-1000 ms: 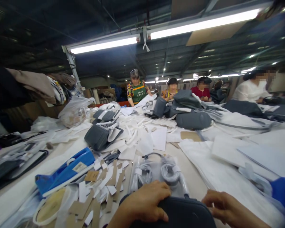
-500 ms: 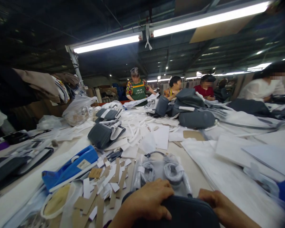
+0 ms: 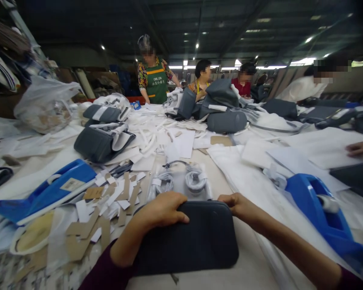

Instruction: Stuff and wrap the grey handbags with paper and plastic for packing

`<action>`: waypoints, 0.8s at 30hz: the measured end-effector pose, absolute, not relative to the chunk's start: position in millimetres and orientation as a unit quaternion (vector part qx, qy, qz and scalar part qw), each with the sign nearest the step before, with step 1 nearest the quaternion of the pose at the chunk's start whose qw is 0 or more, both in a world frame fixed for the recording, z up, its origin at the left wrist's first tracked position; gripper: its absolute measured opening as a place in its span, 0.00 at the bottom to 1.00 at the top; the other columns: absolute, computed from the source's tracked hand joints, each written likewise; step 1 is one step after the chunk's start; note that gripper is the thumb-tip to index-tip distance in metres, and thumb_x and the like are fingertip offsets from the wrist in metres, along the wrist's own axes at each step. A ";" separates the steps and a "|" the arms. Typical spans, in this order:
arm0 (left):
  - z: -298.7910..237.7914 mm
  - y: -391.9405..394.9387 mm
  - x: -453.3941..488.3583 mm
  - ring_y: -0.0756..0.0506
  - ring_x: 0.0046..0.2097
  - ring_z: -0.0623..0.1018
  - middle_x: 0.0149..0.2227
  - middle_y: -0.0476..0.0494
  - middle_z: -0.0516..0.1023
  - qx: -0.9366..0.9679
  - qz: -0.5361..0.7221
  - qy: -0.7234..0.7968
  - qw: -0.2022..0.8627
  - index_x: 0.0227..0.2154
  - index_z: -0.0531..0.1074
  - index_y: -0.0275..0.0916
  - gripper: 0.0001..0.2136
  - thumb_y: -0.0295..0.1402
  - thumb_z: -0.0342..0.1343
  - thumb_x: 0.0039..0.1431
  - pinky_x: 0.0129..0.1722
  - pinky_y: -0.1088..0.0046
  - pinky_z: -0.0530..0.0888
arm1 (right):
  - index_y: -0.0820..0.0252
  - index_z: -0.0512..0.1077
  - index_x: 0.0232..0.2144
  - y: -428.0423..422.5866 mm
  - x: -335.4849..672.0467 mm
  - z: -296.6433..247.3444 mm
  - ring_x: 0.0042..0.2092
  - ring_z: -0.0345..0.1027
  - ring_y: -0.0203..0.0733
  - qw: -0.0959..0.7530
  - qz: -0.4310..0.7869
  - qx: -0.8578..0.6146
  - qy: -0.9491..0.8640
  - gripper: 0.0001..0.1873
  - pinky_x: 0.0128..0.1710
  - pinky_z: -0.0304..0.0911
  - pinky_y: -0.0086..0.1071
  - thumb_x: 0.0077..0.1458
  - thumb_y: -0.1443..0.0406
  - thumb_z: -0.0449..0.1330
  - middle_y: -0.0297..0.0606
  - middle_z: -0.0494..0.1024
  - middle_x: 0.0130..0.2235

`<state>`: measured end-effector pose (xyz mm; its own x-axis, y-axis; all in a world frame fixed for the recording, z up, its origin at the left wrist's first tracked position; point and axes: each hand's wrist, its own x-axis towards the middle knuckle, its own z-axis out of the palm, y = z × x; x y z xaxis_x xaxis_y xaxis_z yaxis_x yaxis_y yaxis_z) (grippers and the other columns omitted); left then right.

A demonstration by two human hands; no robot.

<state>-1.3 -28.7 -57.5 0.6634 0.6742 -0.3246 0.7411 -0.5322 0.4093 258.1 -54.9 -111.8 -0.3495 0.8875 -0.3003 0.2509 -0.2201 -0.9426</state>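
A dark blue-grey handbag point(image 3: 190, 241) lies close in front of me, its smooth flat side showing. My left hand point(image 3: 161, 211) is closed over its upper left edge, thumb resting on the face. At the upper right corner, my right hand point(image 3: 237, 206) pinches the edge with bent fingers. Just beyond the bag lies a clear plastic sheet point(image 3: 178, 181) with a plastic-wrapped coiled strap point(image 3: 196, 180) and a second wrapped coil point(image 3: 163, 183). The bag's underside is hidden.
Blue tape dispensers stand left point(image 3: 63, 183) and right point(image 3: 317, 201). Card scraps point(image 3: 87, 227) and a tape roll point(image 3: 36, 233) lie left. More dark bags point(image 3: 101, 143) and white sheets point(image 3: 317, 145) cover the table. Co-workers stand beyond; another person's hand point(image 3: 358, 149) reaches in at right.
My view has tilted down and shifted right, so more of the handbag and the right tape dispenser show. Both hands stay on the bag's upper edge. Another person's hand has appeared at right.
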 end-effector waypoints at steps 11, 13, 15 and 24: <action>-85.7 -7.6 -3.1 0.45 0.41 0.74 0.39 0.46 0.77 0.880 -0.034 0.336 0.334 0.37 0.70 0.37 0.07 0.32 0.52 0.57 0.41 0.74 0.69 | 0.63 0.71 0.35 -94.3 165.4 -103.2 0.41 0.65 0.45 0.287 0.037 -0.447 -0.847 0.13 0.42 0.65 0.38 0.55 0.77 0.49 0.45 0.73 0.39; -89.8 -9.5 -3.8 0.45 0.40 0.74 0.38 0.46 0.76 0.882 -0.029 0.347 0.318 0.36 0.69 0.37 0.07 0.32 0.52 0.56 0.40 0.74 0.69 | 0.64 0.71 0.32 -93.6 148.5 -120.8 0.40 0.65 0.47 0.254 -0.014 -0.468 -0.846 0.11 0.40 0.66 0.39 0.54 0.78 0.51 0.46 0.73 0.37; -88.5 -15.7 -4.7 0.44 0.39 0.74 0.37 0.45 0.76 0.885 -0.031 0.362 0.292 0.37 0.67 0.37 0.07 0.31 0.51 0.55 0.39 0.73 0.70 | 0.66 0.72 0.32 -91.1 142.7 -134.6 0.40 0.65 0.48 0.248 -0.053 -0.470 -0.846 0.11 0.39 0.67 0.39 0.53 0.79 0.51 0.47 0.73 0.37; -60.9 22.8 25.3 0.43 0.52 0.72 0.48 0.36 0.75 0.831 0.049 0.549 0.083 0.42 0.72 0.36 0.17 0.20 0.42 0.55 0.51 0.70 0.67 | 0.65 0.73 0.29 -88.7 143.4 -117.7 0.38 0.64 0.47 0.180 -0.055 -0.471 -0.862 0.11 0.35 0.67 0.36 0.52 0.78 0.53 0.47 0.73 0.34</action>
<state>25.3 22.8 -60.9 0.3934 0.9193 -0.0090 0.9029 -0.3845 0.1920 143.4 -88.7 -117.7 -0.4904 0.7924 0.3628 0.8321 0.5495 -0.0754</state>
